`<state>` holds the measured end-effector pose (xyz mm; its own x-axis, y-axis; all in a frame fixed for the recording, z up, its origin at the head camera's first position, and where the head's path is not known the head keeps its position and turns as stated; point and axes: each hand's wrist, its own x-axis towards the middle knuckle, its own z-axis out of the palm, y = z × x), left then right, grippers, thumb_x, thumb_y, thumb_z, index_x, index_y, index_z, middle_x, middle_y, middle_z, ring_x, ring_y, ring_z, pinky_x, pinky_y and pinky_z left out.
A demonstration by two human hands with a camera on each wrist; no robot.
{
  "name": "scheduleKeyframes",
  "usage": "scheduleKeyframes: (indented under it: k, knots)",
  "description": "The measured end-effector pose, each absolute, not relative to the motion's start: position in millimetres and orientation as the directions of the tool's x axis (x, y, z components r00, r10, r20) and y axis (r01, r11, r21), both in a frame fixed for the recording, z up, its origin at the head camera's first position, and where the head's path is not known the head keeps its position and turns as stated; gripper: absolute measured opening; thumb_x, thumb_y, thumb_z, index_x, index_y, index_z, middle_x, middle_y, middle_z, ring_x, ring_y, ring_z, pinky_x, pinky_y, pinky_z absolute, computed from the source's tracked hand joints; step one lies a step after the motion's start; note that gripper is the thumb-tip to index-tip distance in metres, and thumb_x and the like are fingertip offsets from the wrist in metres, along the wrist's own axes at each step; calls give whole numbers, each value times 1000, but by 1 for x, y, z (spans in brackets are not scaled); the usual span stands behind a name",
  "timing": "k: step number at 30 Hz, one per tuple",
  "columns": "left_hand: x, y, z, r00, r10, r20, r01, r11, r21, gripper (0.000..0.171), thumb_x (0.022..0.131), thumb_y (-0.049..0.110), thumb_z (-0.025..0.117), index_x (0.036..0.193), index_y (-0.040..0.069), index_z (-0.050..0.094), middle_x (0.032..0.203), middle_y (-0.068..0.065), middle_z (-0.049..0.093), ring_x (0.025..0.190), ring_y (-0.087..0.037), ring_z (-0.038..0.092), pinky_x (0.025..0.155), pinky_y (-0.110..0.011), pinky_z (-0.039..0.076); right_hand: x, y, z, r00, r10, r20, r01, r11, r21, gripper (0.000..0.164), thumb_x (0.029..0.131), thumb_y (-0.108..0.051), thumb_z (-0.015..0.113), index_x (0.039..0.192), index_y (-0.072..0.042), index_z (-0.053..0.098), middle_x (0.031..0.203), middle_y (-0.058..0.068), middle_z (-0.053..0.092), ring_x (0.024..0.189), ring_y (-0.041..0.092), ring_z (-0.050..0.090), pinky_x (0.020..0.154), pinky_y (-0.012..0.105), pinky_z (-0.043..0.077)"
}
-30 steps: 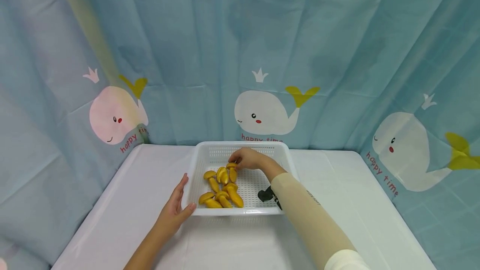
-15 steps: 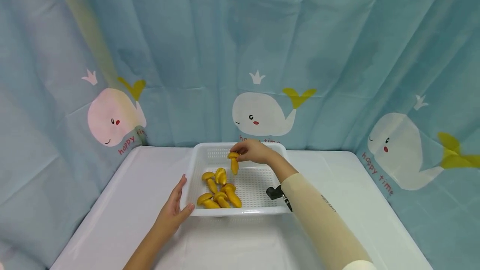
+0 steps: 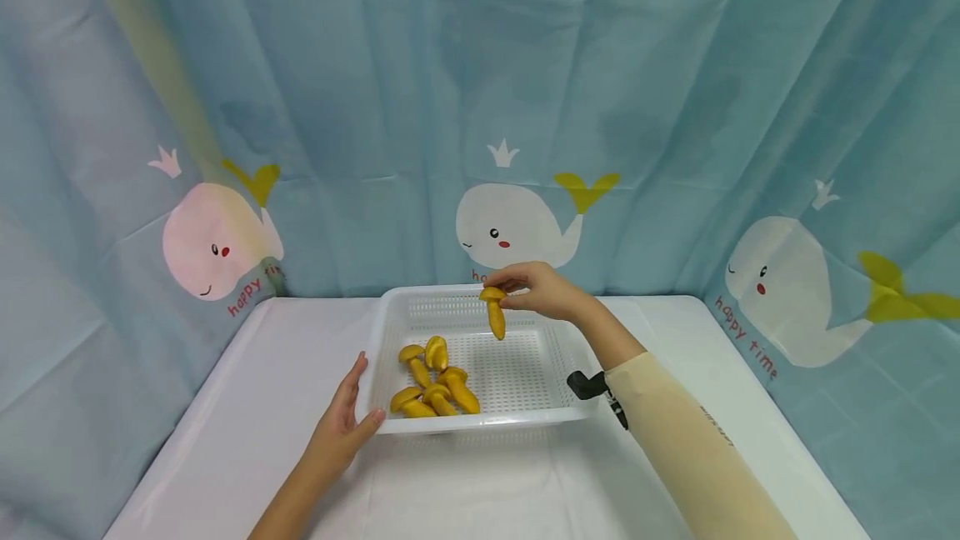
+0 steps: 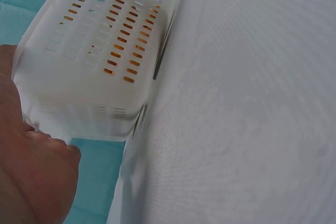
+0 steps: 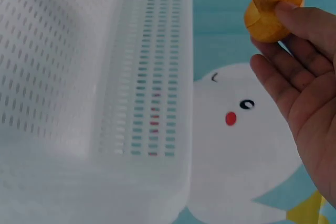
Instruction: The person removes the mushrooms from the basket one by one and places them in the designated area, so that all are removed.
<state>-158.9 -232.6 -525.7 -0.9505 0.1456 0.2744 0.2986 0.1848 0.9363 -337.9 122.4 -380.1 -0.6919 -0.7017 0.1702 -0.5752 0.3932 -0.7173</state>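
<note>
A white perforated plastic basket (image 3: pixel 517 418) stands on the white table. Above its back part, my right hand (image 3: pixel 546 292) pinches a yellow mushroom (image 3: pixel 496 320) near the cap, its stem hanging down. In the right wrist view, thumb and fingertips hold this mushroom (image 5: pixel 269 9) beyond the basket's rim. Several more yellow mushrooms (image 3: pixel 459 390) lie in the basket's left half. My left hand (image 3: pixel 337 423) rests against the basket's left side, fingers straight, thumb at the front left corner. The left wrist view shows the left hand (image 4: pixel 39 169) beside the basket wall, its fingers mostly hidden.
A blue curtain (image 3: pixel 375 148) printed with whales hangs behind and beside the table (image 3: pixel 247 407). White tabletop extends on both sides of the basket. A black wrist camera (image 3: pixel 588 386) sits on the right forearm, over the basket's right edge.
My right hand has lifted one mushroom out of the group, raising it and carrying it to the right. The left hand stays at the basket's left side.
</note>
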Motion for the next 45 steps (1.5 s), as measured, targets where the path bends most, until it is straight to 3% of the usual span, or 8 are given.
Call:
scheduleKeyframes:
  k: [5,8,10,16,27,32,39,45]
  knots:
    - [-158,-233,-528,-941,163,295,322,170,932,85,98,-3,63,165,11,12,173,-11,-1,157,-30,-9,112,0,14,-333,152,-380,-714,-676,182,-564,402,-721,37,95,-13,74,131,-16,70,122,-3,72,113,16,67,101,40,56]
    - [-158,-233,-529,-940,159,302,328,178,928,85,98,-2,63,165,10,12,173,-10,0,158,-9,-4,111,0,15,-329,171,-380,-735,-656,169,-532,405,-743,38,95,-14,74,133,-13,68,124,-2,71,116,19,66,102,44,55]
    - [-158,-233,-529,-941,155,300,326,184,927,85,98,-1,63,165,11,13,173,-12,0,156,-4,-2,111,0,16,-327,183,-381,-750,-640,169,-517,406,-754,39,95,-13,74,134,-10,68,126,0,71,117,21,65,103,44,55]
    - [-158,-233,-528,-946,156,286,311,179,933,85,99,0,63,165,12,13,173,-16,-1,158,-21,-6,111,0,17,-323,220,-385,-809,-563,166,-465,443,-767,37,96,-13,73,132,-13,69,127,3,70,120,24,65,99,38,57]
    - [-157,-232,-526,-956,142,258,283,203,937,85,98,4,66,165,14,14,173,-11,1,158,-28,-5,110,1,16,-319,279,-409,-878,-458,139,-405,554,-728,37,97,-20,72,133,-13,68,126,7,70,121,30,64,100,46,56]
    - [-160,-234,-525,-944,164,287,315,183,931,85,99,0,64,165,12,13,173,-10,0,159,-19,-5,111,0,15,-320,296,-424,-888,-441,130,-399,600,-694,36,97,-18,72,132,-11,69,125,8,71,119,32,65,99,47,57]
    - [-161,-236,-526,-934,173,311,340,172,925,84,98,-4,62,165,9,12,173,-13,-1,150,13,2,111,0,16,-322,307,-445,-917,-392,74,-329,639,-695,37,96,-18,73,132,-12,69,125,7,71,118,31,65,96,42,58]
    - [-159,-234,-527,-934,170,313,340,167,925,84,98,-4,62,164,6,12,172,-18,-2,145,20,5,110,1,18,-328,312,-467,-922,-386,28,-284,626,-726,36,96,-14,72,131,-9,69,125,9,71,117,29,66,95,34,59]
